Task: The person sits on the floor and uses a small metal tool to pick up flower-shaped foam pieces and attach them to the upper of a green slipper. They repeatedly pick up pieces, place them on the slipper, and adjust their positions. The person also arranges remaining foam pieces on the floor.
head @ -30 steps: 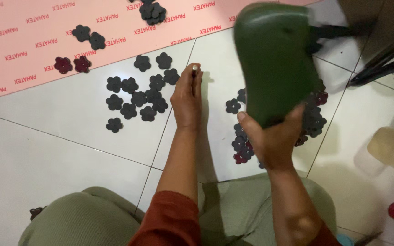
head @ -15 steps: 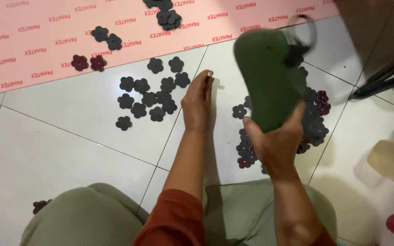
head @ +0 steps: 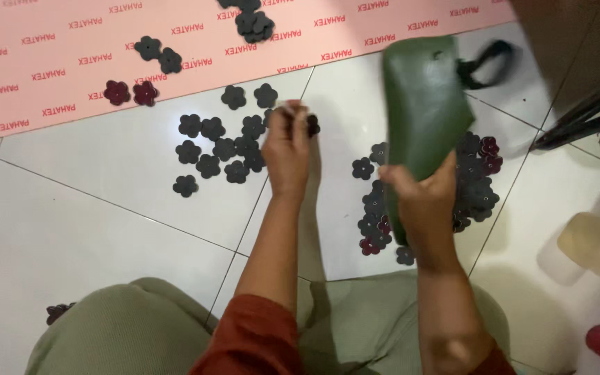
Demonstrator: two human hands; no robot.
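Green leather piece in right hand, hiding flower cutouts behind

At our left hand we pinch one flower cutout; a cluster of cutouts lies at its nine o'clock. Our right hand grips the sole piece, with another pile at its three o'clock. The sheet lies at twelve.
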